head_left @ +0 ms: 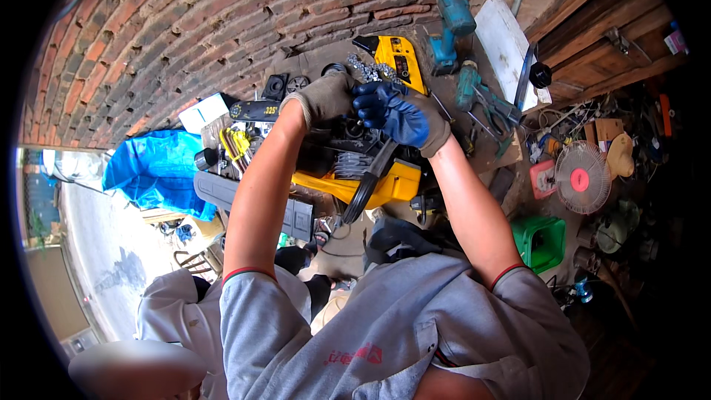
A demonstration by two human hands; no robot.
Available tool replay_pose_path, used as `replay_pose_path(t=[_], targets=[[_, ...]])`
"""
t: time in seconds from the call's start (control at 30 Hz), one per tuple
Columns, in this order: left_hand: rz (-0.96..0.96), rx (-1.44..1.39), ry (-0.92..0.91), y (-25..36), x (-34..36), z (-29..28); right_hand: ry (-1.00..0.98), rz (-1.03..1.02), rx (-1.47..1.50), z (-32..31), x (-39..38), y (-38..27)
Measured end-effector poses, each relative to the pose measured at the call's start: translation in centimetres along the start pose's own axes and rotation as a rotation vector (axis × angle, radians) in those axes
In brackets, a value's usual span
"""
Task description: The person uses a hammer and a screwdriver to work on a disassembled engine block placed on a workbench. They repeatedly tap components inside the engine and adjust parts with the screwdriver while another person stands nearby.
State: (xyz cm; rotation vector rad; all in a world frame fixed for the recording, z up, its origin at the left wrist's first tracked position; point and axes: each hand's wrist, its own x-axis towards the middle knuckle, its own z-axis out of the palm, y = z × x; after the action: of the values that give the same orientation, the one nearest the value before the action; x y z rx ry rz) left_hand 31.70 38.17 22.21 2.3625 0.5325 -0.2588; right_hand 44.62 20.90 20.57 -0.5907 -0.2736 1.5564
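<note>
A partly opened yellow and black chainsaw (404, 181) lies on the cluttered workbench in front of me. Over its far side is my left hand (326, 98) in a grey-brown work glove, its fingers curled and mostly hidden. Just to the right, my right hand (396, 112), in a blue-coated glove, has its fingers bent into a closed grip near the left hand. Whatever either hand holds is hidden. Behind the gloves lies a loose saw chain (370, 71) beside a yellow chainsaw cover (400, 61). The guide bar (255, 110) extends to the left.
Teal power tools, an impact wrench (453, 13) and a drill (466, 83), stand at the bench's right with pliers (495, 112). A brick wall (296, 7) rises behind. Right are a fan (583, 178) and green bin (538, 244). Another person (178, 311) is at lower left.
</note>
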Motion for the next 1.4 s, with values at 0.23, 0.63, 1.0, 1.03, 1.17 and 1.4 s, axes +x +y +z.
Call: replay_pose_path(t=[0.23,0.63,1.0,1.03,1.17,1.4], targets=[[-0.018,-0.003,-0.006,1.7,-0.7,-0.8,0.383,-0.258,-0.934,-1.4,2.3,0.2],[-0.011,-0.036,-0.037,1.0,-0.2,-0.8,-0.196,-0.029,0.058,-2.6,0.8,0.6],[-0.016,-0.084,-0.034,0.8,-0.6,-0.4,0.297,-0.196,-0.608,0.2,2.0,-0.3],[-0.023,-0.064,-0.028,1.1,-0.6,-0.5,0.248,-0.117,-0.405,0.4,1.7,-0.6],[-0.024,-0.047,-0.030,1.3,-0.5,-0.6,0.229,-0.094,-0.440,-0.2,1.2,-0.7],[-0.051,-0.043,0.021,0.6,-0.5,-0.3,0.209,-0.014,-0.488,0.9,1.3,-1.9]])
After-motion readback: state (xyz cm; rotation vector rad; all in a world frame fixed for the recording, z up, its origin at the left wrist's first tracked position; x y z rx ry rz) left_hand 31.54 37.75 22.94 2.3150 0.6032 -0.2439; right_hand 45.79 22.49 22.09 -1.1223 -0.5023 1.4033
